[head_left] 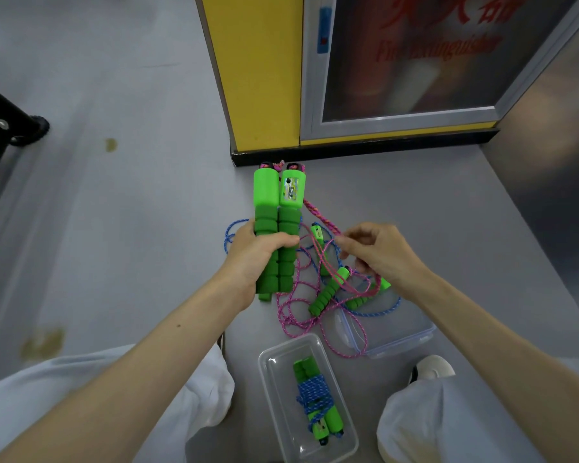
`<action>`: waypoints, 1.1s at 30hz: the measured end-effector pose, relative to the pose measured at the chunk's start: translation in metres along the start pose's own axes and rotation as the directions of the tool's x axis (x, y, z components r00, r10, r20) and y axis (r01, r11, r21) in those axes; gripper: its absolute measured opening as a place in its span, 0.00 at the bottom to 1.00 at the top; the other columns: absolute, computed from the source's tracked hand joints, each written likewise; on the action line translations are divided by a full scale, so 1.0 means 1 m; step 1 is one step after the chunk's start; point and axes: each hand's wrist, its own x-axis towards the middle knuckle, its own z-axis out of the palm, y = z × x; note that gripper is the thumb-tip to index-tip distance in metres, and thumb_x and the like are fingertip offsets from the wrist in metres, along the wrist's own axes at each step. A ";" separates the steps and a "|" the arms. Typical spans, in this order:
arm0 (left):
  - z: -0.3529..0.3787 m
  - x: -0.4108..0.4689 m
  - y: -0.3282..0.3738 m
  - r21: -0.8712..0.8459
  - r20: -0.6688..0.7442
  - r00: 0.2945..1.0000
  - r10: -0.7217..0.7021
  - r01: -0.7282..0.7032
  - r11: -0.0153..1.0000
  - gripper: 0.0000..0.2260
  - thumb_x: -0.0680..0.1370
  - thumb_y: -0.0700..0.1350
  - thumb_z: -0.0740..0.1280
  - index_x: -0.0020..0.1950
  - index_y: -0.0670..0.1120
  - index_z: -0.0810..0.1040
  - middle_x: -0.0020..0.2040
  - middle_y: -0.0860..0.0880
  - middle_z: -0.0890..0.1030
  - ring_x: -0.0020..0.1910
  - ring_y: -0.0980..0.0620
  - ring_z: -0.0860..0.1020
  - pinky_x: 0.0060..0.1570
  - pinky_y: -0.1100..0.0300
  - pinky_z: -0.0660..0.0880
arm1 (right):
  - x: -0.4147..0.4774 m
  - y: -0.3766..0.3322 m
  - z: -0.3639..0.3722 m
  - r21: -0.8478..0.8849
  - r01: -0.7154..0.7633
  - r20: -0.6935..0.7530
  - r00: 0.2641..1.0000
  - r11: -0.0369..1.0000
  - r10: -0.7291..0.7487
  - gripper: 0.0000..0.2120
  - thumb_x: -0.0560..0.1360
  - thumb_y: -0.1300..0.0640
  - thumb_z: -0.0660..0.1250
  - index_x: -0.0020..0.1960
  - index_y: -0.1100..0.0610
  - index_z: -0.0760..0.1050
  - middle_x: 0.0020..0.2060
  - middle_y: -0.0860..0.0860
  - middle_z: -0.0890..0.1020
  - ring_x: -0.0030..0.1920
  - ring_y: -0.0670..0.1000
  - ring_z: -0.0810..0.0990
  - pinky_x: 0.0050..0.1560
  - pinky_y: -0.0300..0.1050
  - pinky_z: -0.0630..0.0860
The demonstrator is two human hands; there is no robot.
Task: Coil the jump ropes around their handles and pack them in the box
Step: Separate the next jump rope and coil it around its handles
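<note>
My left hand [254, 259] grips two green foam handles [278, 225] held side by side and upright above the floor. Their pink cord [318, 218] runs from the handle tops to my right hand [378, 252], which pinches it just right of the handles. Loops of pink cord [295, 315] lie on the floor below. A clear plastic box [271, 362] near my knees holds one jump rope with blue cord coiled around its green handles [316, 402]. More green handles [328, 292] and blue cord [228, 235] lie tangled on the floor under my hands.
The box's clear lid [391, 335] lies on the grey floor right of the box. A yellow pillar [258, 71] and a fire extinguisher cabinet [411, 61] stand behind. My knees [448, 419] and a white shoe [432, 367] flank the box. A black frame [4, 128] stands at far left.
</note>
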 end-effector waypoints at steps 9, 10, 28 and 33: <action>0.002 0.008 -0.013 0.401 -0.062 0.954 0.294 -0.246 0.882 0.13 0.69 0.40 0.72 0.47 0.54 0.73 0.39 0.52 0.78 0.39 0.50 0.77 0.44 0.50 0.76 | -0.006 -0.001 0.013 -0.086 0.045 0.282 0.959 0.995 -0.019 0.10 0.80 0.65 0.59 0.53 0.59 0.79 0.32 0.56 0.80 0.27 0.48 0.73 0.26 0.37 0.71; 0.002 0.009 -0.016 0.468 -0.057 0.947 0.317 -0.255 0.846 0.12 0.69 0.42 0.72 0.46 0.55 0.73 0.38 0.53 0.78 0.39 0.49 0.77 0.45 0.48 0.76 | -0.007 -0.002 0.014 -0.108 0.050 0.295 0.955 0.993 -0.016 0.09 0.80 0.65 0.59 0.52 0.60 0.79 0.31 0.54 0.78 0.27 0.46 0.73 0.28 0.37 0.71; 0.027 -0.001 -0.039 0.968 0.236 0.630 0.740 -0.221 -0.121 0.29 0.55 0.39 0.77 0.56 0.41 0.78 0.35 0.44 0.73 0.34 0.44 0.73 0.28 0.59 0.61 | -0.014 -0.018 0.022 0.029 -0.075 0.214 0.975 0.997 0.067 0.29 0.75 0.38 0.60 0.25 0.58 0.67 0.19 0.50 0.68 0.19 0.44 0.61 0.22 0.32 0.60; 0.033 -0.002 -0.046 0.966 0.227 0.615 0.755 -0.240 -0.095 0.29 0.63 0.45 0.72 0.62 0.39 0.73 0.39 0.42 0.72 0.38 0.43 0.71 0.32 0.53 0.68 | -0.012 -0.019 0.023 0.164 -0.134 0.124 0.986 0.977 0.115 0.26 0.74 0.42 0.66 0.24 0.56 0.67 0.18 0.50 0.68 0.17 0.44 0.60 0.20 0.34 0.58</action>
